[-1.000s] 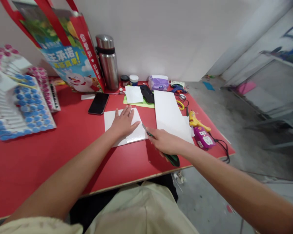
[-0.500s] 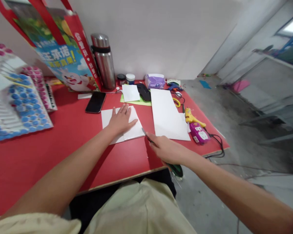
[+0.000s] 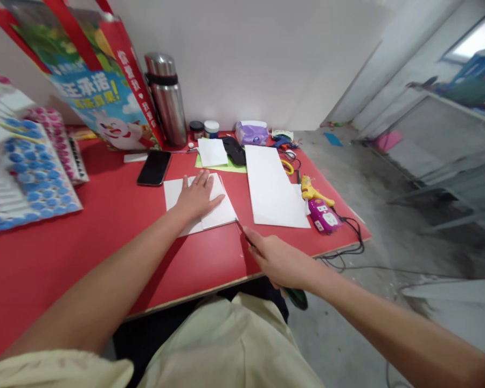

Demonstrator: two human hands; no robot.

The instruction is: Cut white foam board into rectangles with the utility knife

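Observation:
My left hand lies flat, fingers spread, on a white foam sheet on the red table. My right hand is closed round a green-handled utility knife. The knife's blade tip sits at the sheet's near right corner. A larger white sheet lies to the right of both hands.
A black phone, steel flask and printed red bag stand behind. Blue and pink bottle-cap boards fill the left. A yellow glue gun, pink power strip and cables sit near the right edge.
My right hand has drawn the knife toward me along the sheet's right edge, off its near corner. My left hand stays pressed on the sheet. The camera shifted slightly.

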